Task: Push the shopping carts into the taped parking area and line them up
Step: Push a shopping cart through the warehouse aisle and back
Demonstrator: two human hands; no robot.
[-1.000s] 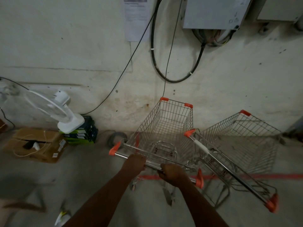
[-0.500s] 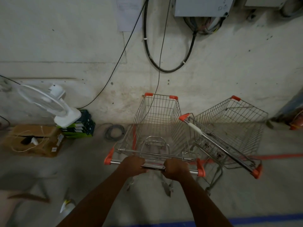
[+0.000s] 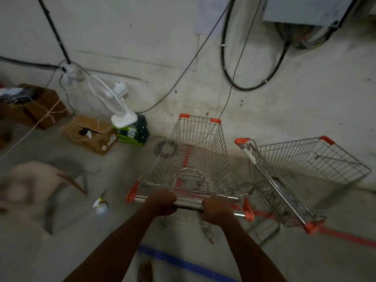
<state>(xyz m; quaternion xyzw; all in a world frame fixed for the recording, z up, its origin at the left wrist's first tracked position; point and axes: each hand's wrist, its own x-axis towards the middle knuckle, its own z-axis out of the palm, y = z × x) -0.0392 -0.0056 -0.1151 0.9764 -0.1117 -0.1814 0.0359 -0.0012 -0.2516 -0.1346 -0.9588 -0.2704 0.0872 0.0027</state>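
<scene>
The steel-wire shopping cart with orange corner caps (image 3: 195,159) stands nose to the wall, its long axis running straight away from the person. Its basket is empty. It straddles the red floor tape (image 3: 345,238), rear wheels apparently just short of that line. Right of this cart, near but apart, a second wire cart (image 3: 305,165) sits skewed, handle angled toward the first, its basket likewise empty. The left hand (image 3: 161,203) and right hand (image 3: 217,208) each grip the chrome handle bar (image 3: 188,203), fingers curled round it, equally near.
</scene>
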